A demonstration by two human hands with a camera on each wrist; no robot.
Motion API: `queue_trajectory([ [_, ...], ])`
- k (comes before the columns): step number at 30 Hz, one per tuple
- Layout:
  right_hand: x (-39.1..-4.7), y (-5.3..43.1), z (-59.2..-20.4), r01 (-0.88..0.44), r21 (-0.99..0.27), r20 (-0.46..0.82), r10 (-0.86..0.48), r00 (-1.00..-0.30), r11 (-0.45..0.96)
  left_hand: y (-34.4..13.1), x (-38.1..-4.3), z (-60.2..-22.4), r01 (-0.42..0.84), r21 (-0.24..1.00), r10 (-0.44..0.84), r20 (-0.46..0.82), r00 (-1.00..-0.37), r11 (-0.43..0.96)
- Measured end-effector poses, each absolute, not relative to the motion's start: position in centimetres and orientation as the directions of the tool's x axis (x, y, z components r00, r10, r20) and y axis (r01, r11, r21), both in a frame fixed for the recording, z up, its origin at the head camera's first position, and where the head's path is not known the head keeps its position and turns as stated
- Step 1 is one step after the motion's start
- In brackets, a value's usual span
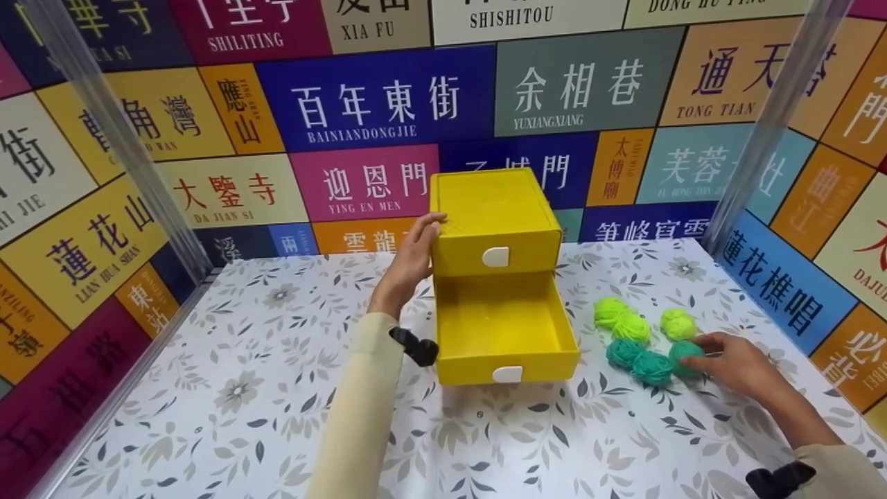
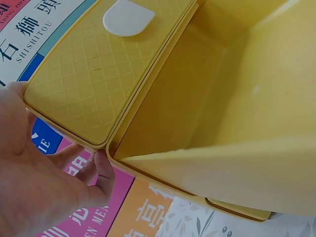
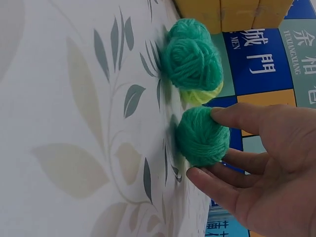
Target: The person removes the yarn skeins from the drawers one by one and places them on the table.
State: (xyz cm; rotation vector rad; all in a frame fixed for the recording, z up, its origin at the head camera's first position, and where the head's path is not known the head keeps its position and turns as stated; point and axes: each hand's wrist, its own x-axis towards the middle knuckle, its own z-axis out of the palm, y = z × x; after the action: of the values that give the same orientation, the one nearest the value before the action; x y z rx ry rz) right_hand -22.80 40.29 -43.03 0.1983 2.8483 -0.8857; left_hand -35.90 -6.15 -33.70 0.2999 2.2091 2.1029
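Observation:
A yellow two-tier drawer box (image 1: 495, 201) stands on the table, with its lower drawer (image 1: 471, 369) pulled out and bare inside. My left hand (image 1: 409, 260) grips the box's upper left side; in the left wrist view, bent fingers (image 2: 103, 175) lie against its side edge. On the right, my right hand (image 1: 738, 364) holds a teal yarn ball (image 3: 202, 136) between thumb and fingers, at the tabletop. Two more teal yarn balls (image 1: 651, 368) sit just left of it. Behind them are several lime-green yarn balls (image 1: 678, 324).
A white leaf-patterned cloth (image 1: 242, 395) covers the table. Colourful sign panels (image 1: 374, 97) form the wall behind and at the sides. Clear upright posts (image 1: 769, 132) stand at the back corners. White tabs (image 1: 495, 257) mark the drawer fronts.

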Motion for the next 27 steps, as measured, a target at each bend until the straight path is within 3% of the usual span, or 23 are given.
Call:
queue_trajectory([
  [13, -22.4, 39.1, -41.8, 0.101, -0.560, -0.074, 0.072, -0.995, 0.822, -6.4, -35.9, -33.8, 0.102, 0.992, 0.201, 0.085, -0.976, 0.073],
  [27, -21.4, 33.8, -38.6, 0.032, -0.612, 0.066, 0.091, -0.994, 0.790, -6.3, -35.8, -33.8, 0.101, 0.993, 0.202, 0.086, -0.976, 0.063],
])
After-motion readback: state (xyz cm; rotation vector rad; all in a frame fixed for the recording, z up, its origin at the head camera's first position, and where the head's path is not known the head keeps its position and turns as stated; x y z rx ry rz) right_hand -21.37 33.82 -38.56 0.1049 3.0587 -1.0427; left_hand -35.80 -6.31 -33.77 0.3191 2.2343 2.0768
